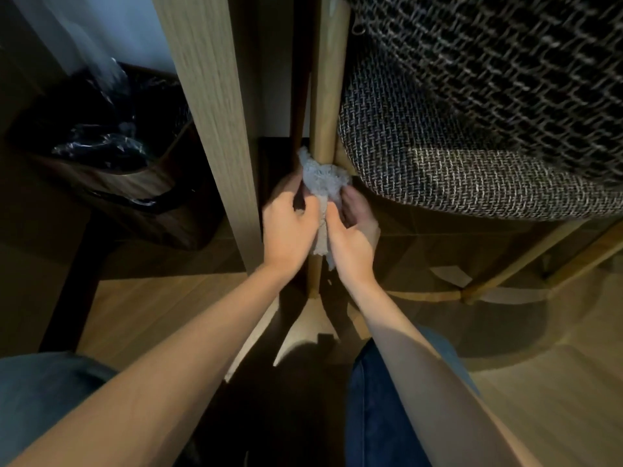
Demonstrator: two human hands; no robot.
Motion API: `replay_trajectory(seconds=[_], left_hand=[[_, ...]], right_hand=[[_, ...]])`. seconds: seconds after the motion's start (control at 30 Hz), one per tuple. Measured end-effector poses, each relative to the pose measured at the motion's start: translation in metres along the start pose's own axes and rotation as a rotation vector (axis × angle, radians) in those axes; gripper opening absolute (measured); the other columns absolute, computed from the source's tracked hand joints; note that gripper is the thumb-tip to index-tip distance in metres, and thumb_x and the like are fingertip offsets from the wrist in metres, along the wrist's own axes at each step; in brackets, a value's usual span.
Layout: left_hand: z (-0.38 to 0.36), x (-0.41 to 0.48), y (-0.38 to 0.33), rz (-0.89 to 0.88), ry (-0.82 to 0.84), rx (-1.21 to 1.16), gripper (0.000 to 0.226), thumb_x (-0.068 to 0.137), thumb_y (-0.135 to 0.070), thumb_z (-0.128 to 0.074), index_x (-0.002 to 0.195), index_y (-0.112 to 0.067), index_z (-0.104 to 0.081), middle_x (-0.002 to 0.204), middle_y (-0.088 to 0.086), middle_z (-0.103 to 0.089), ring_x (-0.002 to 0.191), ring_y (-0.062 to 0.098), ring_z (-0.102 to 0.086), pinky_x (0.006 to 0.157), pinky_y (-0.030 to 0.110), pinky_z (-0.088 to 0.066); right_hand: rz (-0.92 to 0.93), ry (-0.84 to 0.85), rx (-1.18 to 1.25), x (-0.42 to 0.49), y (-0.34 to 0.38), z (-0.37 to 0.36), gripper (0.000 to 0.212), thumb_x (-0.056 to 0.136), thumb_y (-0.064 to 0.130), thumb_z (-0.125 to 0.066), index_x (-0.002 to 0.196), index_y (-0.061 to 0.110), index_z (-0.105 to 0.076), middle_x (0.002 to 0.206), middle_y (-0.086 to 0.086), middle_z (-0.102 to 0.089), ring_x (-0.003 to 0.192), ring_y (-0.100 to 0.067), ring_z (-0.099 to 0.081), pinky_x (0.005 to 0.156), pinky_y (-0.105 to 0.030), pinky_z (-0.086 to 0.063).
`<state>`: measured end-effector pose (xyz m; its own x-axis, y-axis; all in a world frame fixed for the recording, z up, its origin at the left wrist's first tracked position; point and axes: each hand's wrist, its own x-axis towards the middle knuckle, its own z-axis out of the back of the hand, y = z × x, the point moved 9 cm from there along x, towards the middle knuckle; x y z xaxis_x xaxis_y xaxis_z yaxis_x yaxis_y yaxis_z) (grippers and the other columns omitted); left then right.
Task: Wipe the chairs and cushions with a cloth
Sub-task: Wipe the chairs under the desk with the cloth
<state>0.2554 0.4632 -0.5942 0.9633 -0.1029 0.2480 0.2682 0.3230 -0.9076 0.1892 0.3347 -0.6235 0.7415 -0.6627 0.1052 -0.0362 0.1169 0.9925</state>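
Subject: wiping of one upright chair leg [328, 96], a pale round pole at the edge of the seat.

Position of cloth: the grey cloth [323, 180] is wrapped around the leg just below the woven seat cushion [455, 156], with a tail hanging down between the two hands.

Hands: the left hand [290, 227] grips the cloth from the left side, fingers [285, 187] curled onto it. The right hand [350, 241] grips it from the right, thumb pressed on the tail. Both are grasping the cloth, and neither is released.

Surroundings: a light wooden panel [209, 96] stands close beside the leg on the left. A bin [111, 156] lined with a black bag sits beyond it. The person is low over the wooden floor [151, 315].

Assessment: the step in hand appears to be wiping the leg along its length.

Recommendations:
- Keep the cloth closed around the whole pole and draw it down in one even pass to the foot.
- Twist slightly so the far side, hidden from view, is covered.
- Mind the knuckles against the panel, as the gap is narrow.
- Tuck the hanging tail in so it does not drag on the floor.
- Work into the joint where the leg meets the seat frame.
- The lower rail [424, 295] and the cushion remain to be done, as far as can be judged.
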Motion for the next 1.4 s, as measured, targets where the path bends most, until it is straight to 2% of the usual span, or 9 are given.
replay_trajectory(seconds=[0.1, 0.23, 0.6, 0.7, 0.8, 1.03, 1.2, 1.33, 1.4], left_hand=[[-0.009, -0.003, 0.016, -0.024, 0.144, 0.072, 0.019, 0.094, -0.012, -0.053, 0.104, 0.0, -0.064, 0.074, -0.014, -0.05, 0.068, -0.021, -0.05, 0.054, 0.002, -0.033], [-0.028, -0.014, 0.045, 0.019, 0.289, 0.057, 0.019, 0.098, -0.011, -0.048, 0.113, -0.013, -0.057, 0.093, -0.011, -0.058, 0.08, -0.017, -0.054, 0.065, -0.002, -0.04], [-0.082, -0.077, 0.158, 0.301, 0.613, 0.122, 0.042, 0.098, -0.013, -0.046, 0.139, -0.022, -0.038, 0.117, -0.005, -0.052, 0.105, 0.005, -0.051, 0.085, 0.016, -0.039], [-0.095, -0.093, 0.184, 0.341, 0.708, 0.272, 0.048, 0.098, -0.006, -0.042, 0.144, -0.013, -0.03, 0.135, 0.018, -0.046, 0.124, 0.031, -0.046, 0.097, 0.02, -0.038], [-0.103, -0.102, 0.202, 0.377, 0.768, 0.339, 0.052, 0.098, -0.001, -0.04, 0.146, 0.001, -0.021, 0.149, 0.023, -0.031, 0.136, 0.033, -0.034, 0.107, 0.031, -0.027], [-0.088, -0.086, 0.167, 0.368, 0.556, -0.049, 0.047, 0.099, -0.01, -0.044, 0.143, -0.023, -0.034, 0.115, -0.01, -0.049, 0.085, -0.014, -0.053, 0.064, -0.005, -0.037], [-0.058, -0.043, 0.09, 0.227, 0.309, -0.216, 0.028, 0.1, -0.016, -0.041, 0.125, -0.028, -0.042, 0.125, 0.004, -0.044, 0.114, 0.015, -0.049, 0.096, 0.03, -0.048], [-0.031, -0.002, 0.016, 0.022, 0.166, -0.371, 0.047, 0.098, -0.007, -0.044, 0.143, -0.018, -0.033, 0.124, -0.007, -0.048, 0.106, -0.012, -0.051, 0.084, 0.003, -0.041], [-0.027, 0.005, 0.004, -0.006, 0.143, -0.341, 0.049, 0.098, -0.005, -0.044, 0.145, -0.012, -0.032, 0.121, -0.008, -0.053, 0.102, -0.013, -0.054, 0.084, 0.007, -0.046]], right_hand=[[0.066, 0.03, -0.149, 0.002, -0.004, -0.002, 0.04, 0.093, 0.006, -0.057, 0.132, 0.003, -0.053, 0.128, -0.012, -0.061, 0.119, -0.018, -0.058, 0.103, -0.04, -0.046], [0.141, 0.115, -0.28, -0.009, -0.022, -0.009, 0.044, 0.098, 0.008, -0.048, 0.142, 0.009, -0.043, 0.127, -0.013, -0.061, 0.118, -0.021, -0.059, 0.101, -0.044, -0.047], [-0.373, 0.474, -0.489, -0.04, -0.169, -0.013, 0.03, 0.101, 0.011, -0.04, 0.13, 0.011, -0.051, 0.107, 0.0, -0.062, 0.086, -0.004, -0.06, 0.065, -0.003, -0.045], [-0.508, 0.546, -0.608, -0.051, -0.205, -0.011, 0.034, 0.102, 0.01, -0.036, 0.135, 0.009, -0.046, 0.123, -0.012, -0.059, 0.106, -0.018, -0.058, 0.091, -0.024, -0.046], [-0.537, 0.573, -0.696, -0.055, -0.219, -0.01, 0.033, 0.102, 0.01, -0.036, 0.131, -0.002, -0.042, 0.123, -0.024, -0.055, 0.113, -0.036, -0.053, 0.093, -0.039, -0.042], [-0.494, 0.491, -0.324, -0.045, -0.168, -0.014, 0.031, 0.1, 0.012, -0.044, 0.131, 0.012, -0.051, 0.117, -0.007, -0.062, 0.111, -0.022, -0.06, 0.088, -0.026, -0.051], [-0.266, 0.378, -0.069, -0.007, -0.071, -0.017, 0.034, 0.101, 0.008, -0.038, 0.134, 0.012, -0.047, 0.133, -0.015, -0.052, 0.119, -0.023, -0.054, 0.099, -0.034, -0.045], [-0.062, 0.313, -0.08, 0.024, -0.019, -0.021, 0.034, 0.1, 0.008, -0.041, 0.133, 0.001, -0.046, 0.134, -0.024, -0.048, 0.123, -0.034, -0.048, 0.108, -0.049, -0.036], [-0.057, 0.282, -0.033, 0.024, -0.017, -0.023, 0.033, 0.101, 0.013, -0.042, 0.133, 0.011, -0.049, 0.135, -0.018, -0.048, 0.125, -0.028, -0.049, 0.108, -0.048, -0.037]])
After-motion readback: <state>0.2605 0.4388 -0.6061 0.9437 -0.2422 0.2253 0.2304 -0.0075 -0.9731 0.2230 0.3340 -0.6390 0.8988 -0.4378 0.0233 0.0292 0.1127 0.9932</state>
